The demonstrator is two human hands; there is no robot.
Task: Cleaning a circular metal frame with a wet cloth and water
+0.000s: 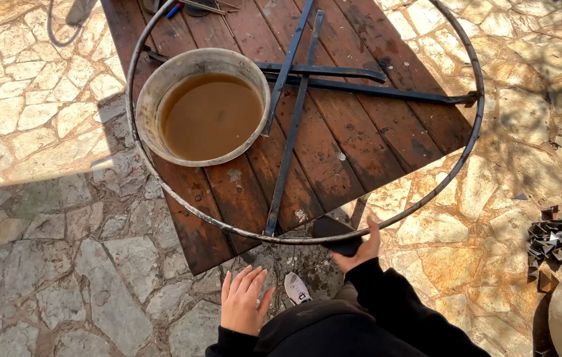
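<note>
Stone paving all round a red-brown wooden worktop point(353, 142) with a big metal ring point(456, 168) and a bucket point(155, 89) of muddy water on it. Right hand point(359, 250) grips a dark flat piece at the ring's near edge; left hand point(242, 301) hangs open, holding nothing.

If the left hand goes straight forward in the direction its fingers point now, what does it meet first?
The left hand is open, fingers pointing toward the wooden table. It would probably first meet the table's near edge, just before the metal ring. Depth is unclear; it may pass beneath.
</note>
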